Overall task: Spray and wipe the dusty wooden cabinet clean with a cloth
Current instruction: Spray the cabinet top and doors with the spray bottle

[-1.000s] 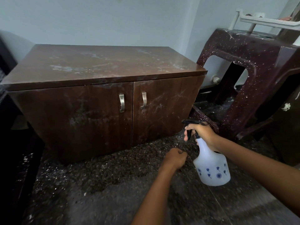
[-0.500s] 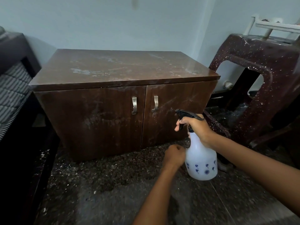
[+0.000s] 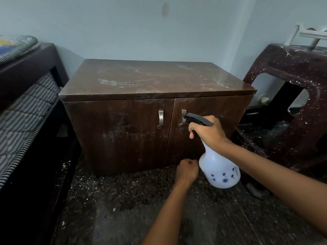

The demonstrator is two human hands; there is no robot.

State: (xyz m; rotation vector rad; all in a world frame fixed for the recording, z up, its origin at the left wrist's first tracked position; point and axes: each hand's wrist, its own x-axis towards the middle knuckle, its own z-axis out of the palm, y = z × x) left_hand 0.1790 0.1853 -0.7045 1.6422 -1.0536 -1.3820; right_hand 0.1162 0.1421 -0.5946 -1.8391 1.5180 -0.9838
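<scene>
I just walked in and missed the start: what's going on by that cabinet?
A person holds a spray bottle in the right hand, nozzle pointed at the right door of the wooden cabinet. The left hand is a fist low beside the bottle; no cloth is visible. Dust streaks cover the top and doors, so nothing looks wiped yet.

Right hand (image 3: 207,133) gripping; left hand (image 3: 187,171) fisted.

A speckled maroon plastic stool (image 3: 300,71) is standing at three o'clock, a striped mattress (image 3: 23,110) lying at nine.
</scene>
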